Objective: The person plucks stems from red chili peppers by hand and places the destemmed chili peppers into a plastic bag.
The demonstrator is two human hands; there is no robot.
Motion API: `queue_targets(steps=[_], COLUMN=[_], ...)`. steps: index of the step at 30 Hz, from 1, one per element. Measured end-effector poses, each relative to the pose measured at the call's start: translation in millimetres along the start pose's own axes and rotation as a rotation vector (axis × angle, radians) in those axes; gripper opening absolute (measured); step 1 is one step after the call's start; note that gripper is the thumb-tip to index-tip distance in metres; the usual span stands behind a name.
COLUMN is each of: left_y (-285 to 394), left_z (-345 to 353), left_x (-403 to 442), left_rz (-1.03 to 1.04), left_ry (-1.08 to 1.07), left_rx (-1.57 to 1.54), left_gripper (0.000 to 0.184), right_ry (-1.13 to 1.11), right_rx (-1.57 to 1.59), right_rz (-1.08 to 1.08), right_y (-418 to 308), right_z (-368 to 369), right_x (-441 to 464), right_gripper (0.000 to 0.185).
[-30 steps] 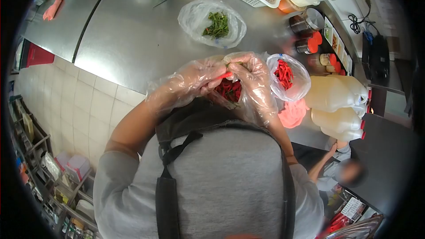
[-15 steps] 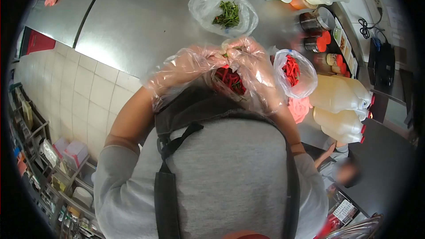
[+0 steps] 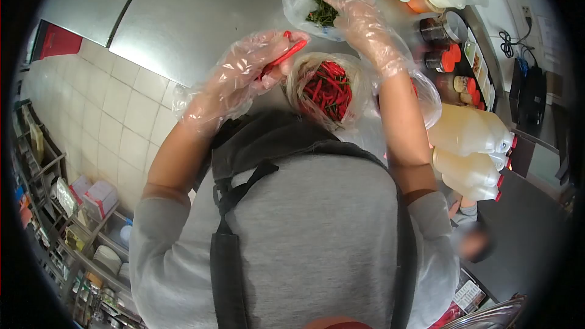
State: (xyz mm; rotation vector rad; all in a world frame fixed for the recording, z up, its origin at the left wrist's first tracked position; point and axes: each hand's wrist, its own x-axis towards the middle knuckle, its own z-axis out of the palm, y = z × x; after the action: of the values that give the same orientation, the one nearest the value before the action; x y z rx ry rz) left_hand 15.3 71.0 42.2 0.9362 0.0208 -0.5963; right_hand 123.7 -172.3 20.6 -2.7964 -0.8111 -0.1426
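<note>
A: Eyes on the chilli bag (image 3: 295, 88), standing open right in front of the person and packed with red chillies (image 3: 329, 90)!

B: And from that bag, what's at ten o'clock?

A: The left hand (image 3: 259, 64), in a clear plastic glove, fingers folded in with hardly any gap, gripping some long held chillies (image 3: 289, 53) that poke out past the fingertips.

B: Now the right hand (image 3: 361, 19), out at one o'clock!

A: Gloved as well, fingers bent downward into the stem bag (image 3: 295, 1), which lies at twelve o'clock with green stems (image 3: 321, 13) inside. Is it pinching any?

B: Can't tell; the hand itself covers its fingertips, so how wide they're spread is hidden too.

A: Over at three o'clock, a second bag (image 3: 431, 102) is half hidden behind the right forearm.

B: Red-lidded jars (image 3: 440, 60) at two o'clock, pale bottles (image 3: 466, 128) between three and four, all on the steel counter (image 3: 189, 30).
</note>
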Motion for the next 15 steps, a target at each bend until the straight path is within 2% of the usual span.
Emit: queue_targets(steps=[3,4,5,7,8,10,11,13,15], left_y=[-13,-18,-23,-27,-26,-22,-20,-23,-29], left_z=[-17,-19,-20,-19,-16,-10,-6,-2,-3], left_x=[1,1,2,1,1,1,2,2,5], left_rz=[-0.064,-0.062,-0.077,-0.094,-0.101,-0.104,-0.101,-0.103,0.039], left_ry=[0.0,0.007,0.025,0.047,0.049,0.05,0.044,0.033,-0.08], left_rx=[-0.092,-0.098,-0.109,-0.124,-0.077,-0.032,0.002,0.036,0.078], left_gripper=[0.032,0.032,0.035,0.038,0.036,0.035,0.032,0.031,0.033], right_ry=[0.05,0.138,0.133,-0.022,-0.027,-0.292,-0.156,-0.059,-0.115], right_rx=[0.126,0.115,0.118,0.39,0.391,0.454,0.294,0.354,0.413], right_rz=[0.033,0.016,0.011,0.142,0.141,0.272,0.073,0.188,0.262], right_y=[-14,-20,-22,-24,-31,-45,-44,-53,-51], right_z=[-15,-19,-22,-25,-25,-18,2,22,23], right_x=[-9,-15,-25,-49,-62,-85,-98,-118,-118], right_gripper=[0.053,0.046,0.046,0.037,0.037,0.028,0.026,0.023,0.023])
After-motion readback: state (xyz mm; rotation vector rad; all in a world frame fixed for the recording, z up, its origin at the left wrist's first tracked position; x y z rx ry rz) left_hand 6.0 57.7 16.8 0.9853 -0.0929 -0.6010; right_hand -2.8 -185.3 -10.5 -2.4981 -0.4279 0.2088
